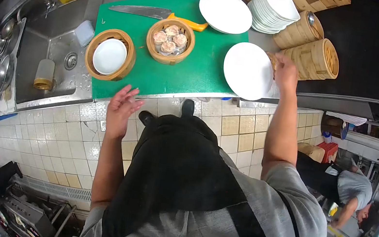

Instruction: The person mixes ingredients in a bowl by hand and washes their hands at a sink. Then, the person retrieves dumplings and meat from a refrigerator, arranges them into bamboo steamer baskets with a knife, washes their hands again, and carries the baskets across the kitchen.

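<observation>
My left hand (123,107) hovers at the front edge of the green cutting board (195,77), fingers spread and holding nothing. Just beyond it, a bamboo steamer (90,57) contains a small white bowl (110,56). Another bamboo steamer (167,60) holds several pinkish dumplings (180,40). My right hand (286,73) is at the right rim of a white plate (247,71), its fingers closed around a brownish item (273,62) I cannot make out. Behind the steamers lies a large knife (142,11) with a yellow handle.
A stack of white dishes (273,11) and several bamboo steamers (313,63) stand at the back right. More white plates (225,12) lie at the back. To the left is a metal sink (62,16) with a plastic jar (45,73). A co-worker (353,189) bends down at right.
</observation>
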### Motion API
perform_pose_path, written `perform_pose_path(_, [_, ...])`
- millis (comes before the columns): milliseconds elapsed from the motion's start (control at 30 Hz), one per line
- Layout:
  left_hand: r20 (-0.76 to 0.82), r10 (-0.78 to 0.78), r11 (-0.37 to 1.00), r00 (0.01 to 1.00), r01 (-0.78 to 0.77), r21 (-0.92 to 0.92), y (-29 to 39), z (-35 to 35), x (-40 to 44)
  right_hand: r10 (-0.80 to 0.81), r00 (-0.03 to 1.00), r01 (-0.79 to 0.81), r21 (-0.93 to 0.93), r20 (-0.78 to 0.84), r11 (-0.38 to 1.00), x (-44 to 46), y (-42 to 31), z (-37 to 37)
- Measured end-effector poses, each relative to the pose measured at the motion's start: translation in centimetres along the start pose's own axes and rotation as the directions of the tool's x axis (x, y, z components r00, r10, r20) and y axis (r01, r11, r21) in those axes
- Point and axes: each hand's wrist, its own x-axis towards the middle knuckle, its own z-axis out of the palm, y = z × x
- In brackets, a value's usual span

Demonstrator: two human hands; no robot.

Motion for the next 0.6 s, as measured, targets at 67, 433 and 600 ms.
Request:
perform_pose_path(67, [-0.099, 0.007, 0.999, 0.995, -0.01, -0.033, -0.2, -0.8, -0.4, 0.08, 0.967, -0.045, -0.148, 0.244, 0.988, -1.2, 1.3, -1.6])
perform_pose_path(433, [-0.494, 0.16, 0.924, 0.855, -0.305, -0.229, 2.9, -0.2, 2.0, -0.152, 0.988, 0.151, -0.05, 0.003, 0.987, 0.1, 11.4, 1.9])
perform_pose_path(600, [-0.425, 0.217, 0.871, 0.879, -0.371, -0.323, 3.5, -1.6, 5.6, 0.138, 0.972, -0.205, 0.407, 0.188, 0.89, -2.3, 10.3, -7.0])
